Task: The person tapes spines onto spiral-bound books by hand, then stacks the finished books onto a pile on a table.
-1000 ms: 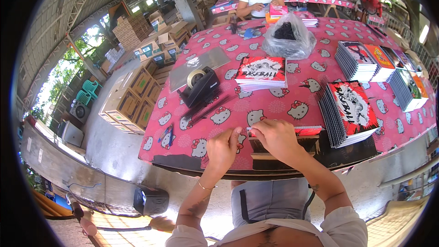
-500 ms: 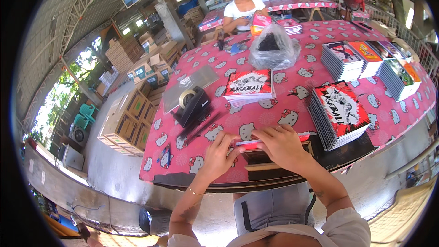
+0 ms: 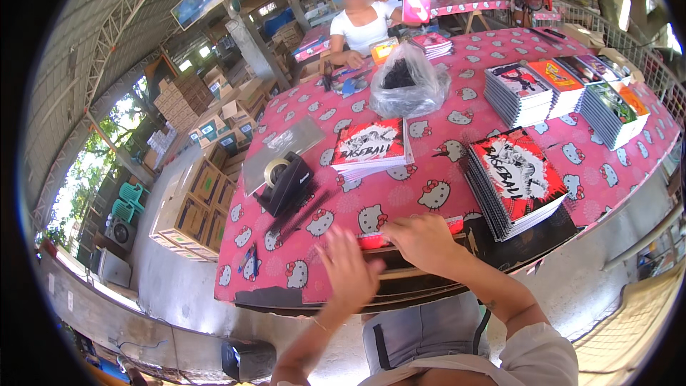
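Head view: we look down on a red-edged booklet (image 3: pixel 454 224) set along the near side of the bench (image 3: pixel 389 189), mostly hidden beneath our hands.
Right hand (image 3: pixel 427 247): bent over the booklet, fingers curled at its edge; whether it grasps or only presses, we cannot tell.
Left hand (image 3: pixel 349 272): blurred, fingers spread, just beside the booklet's left end, seemingly holding nothing.
Booklet's footing: with perhaps only one hand steadying it so near the rim, we judge it could skew or slip toward us.
Coil-bound stack (image 3: pixel 516 175): near the right hand, piled high; a knock from our forearm could topple it.
Unbound pile (image 3: pixel 368 142): ahead of us, its edges uneven; a brushing hand could fan it out.
Black coils (image 3: pixel 304 211): loose beside the tape dispenser (image 3: pixel 284 184); a wide leftward sweep could tangle or scatter them.
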Available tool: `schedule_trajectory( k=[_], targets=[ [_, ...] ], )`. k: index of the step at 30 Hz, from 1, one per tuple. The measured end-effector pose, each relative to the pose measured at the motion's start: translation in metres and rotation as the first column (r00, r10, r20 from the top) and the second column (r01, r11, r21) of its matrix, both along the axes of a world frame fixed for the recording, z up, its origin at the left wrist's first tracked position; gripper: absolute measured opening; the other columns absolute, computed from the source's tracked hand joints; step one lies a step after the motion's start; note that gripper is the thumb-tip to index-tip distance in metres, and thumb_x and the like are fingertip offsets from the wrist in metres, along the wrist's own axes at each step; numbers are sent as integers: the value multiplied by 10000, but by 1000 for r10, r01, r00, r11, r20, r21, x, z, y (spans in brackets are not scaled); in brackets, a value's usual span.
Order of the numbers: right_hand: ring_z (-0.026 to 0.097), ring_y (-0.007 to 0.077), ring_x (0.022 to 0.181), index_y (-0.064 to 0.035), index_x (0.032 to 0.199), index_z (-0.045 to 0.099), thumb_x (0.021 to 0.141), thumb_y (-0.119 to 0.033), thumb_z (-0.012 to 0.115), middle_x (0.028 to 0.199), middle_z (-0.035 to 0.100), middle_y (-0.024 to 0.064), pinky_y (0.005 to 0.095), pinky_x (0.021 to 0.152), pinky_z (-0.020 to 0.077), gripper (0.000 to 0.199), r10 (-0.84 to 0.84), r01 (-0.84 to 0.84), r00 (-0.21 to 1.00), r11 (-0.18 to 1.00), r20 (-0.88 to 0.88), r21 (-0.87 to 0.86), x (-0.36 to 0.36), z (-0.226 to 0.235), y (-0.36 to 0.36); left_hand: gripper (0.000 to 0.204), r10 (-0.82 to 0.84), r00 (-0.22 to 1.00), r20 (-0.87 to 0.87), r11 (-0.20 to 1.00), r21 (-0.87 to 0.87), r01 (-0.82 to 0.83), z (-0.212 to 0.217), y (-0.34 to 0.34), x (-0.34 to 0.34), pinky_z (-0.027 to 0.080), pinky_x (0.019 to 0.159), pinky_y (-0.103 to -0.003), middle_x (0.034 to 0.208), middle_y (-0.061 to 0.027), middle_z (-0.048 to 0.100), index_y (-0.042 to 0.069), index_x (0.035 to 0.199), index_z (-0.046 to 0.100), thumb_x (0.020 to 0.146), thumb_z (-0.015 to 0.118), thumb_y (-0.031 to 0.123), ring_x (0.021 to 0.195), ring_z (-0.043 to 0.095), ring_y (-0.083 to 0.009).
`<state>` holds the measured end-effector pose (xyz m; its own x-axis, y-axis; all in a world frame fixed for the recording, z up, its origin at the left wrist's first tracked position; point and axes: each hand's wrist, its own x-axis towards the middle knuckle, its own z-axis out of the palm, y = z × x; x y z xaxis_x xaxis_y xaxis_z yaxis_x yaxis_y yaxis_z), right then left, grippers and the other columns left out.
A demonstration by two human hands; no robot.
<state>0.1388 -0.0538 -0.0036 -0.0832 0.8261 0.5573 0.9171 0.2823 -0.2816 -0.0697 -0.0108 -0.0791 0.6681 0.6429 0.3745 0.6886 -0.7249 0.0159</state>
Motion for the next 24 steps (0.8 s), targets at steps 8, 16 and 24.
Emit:
schedule_trajectory(
  k=[8, 16, 24],
  targets=[
    [717, 260, 763, -151, 1148, 698, 880, -204, 701, 857, 725, 28, 419, 757, 524, 273, -67, 69, 995, 998, 76, -11, 25, 0, -30, 930, -53, 996, 77, 968, 247, 32, 20, 29, 8, 64, 1189, -735, 1621, -376, 231, -145, 1525, 293, 968, 534, 559, 1531, 184, -533],
    [714, 228, 741, -173, 1121, 717, 870, -198, 697, 829, 720, 18, 409, 749, 500, 252, -23, 23, 999, 1000, 23, 18, 35, -5, -25, 895, -25, 992, -126, 997, 73, 34, 54, 17, 29, 108, 1215, -684, 1632, -348, 237, -119, 1541, 295, 941, 632, 453, 1530, 191, -523],
    [715, 253, 756, -180, 1186, 703, 889, -237, 725, 851, 742, 30, 418, 748, 514, 303, -30, 30, 999, 1000, 11, 0, 38, -6, -23, 860, -157, 958, -241, 986, 10, 164, 51, 5, 43, 132, 1209, -684, 1581, -364, 316, -122, 1508, 350, 928, 635, 446, 1500, 262, -523]
  ],
)
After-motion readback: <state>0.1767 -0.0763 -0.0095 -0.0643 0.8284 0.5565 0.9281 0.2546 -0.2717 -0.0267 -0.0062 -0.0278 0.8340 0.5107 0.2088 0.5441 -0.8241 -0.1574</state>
